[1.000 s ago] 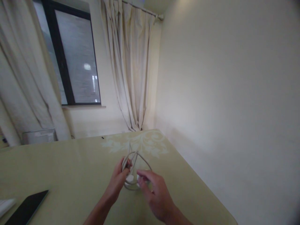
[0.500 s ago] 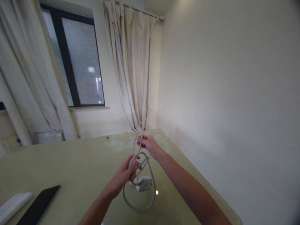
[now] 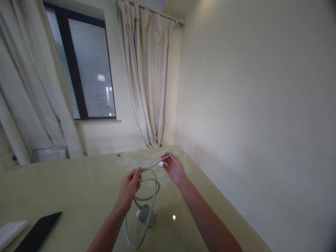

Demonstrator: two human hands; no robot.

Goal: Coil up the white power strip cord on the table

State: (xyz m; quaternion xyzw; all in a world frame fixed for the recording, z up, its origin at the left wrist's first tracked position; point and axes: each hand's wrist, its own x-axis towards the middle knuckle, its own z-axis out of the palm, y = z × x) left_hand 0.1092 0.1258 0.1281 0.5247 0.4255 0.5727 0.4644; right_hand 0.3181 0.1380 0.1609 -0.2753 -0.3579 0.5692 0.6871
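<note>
A white cable (image 3: 147, 196) hangs in loops above a yellow-green table (image 3: 78, 189). My left hand (image 3: 130, 187) is closed on the coils near their top. A white power adapter (image 3: 145, 214) dangles from the cable just below that hand, and one long loop droops toward the table's near edge. My right hand (image 3: 173, 167) is farther away and to the right, pinching the cable's free end with its white plug. A short stretch of cable runs taut between the two hands.
A dark tablet or phone (image 3: 39, 232) lies at the table's near left, beside a white object (image 3: 10, 232) at the frame edge. Cream curtains (image 3: 152, 80) and a dark-framed window (image 3: 86, 70) stand behind the table. A plain wall (image 3: 249, 105) runs along the right side.
My right hand reached away from me with the cable end, then came down and to the right, pulling it out. The left hand lifted the coils, and the adapter now hangs off the table.
</note>
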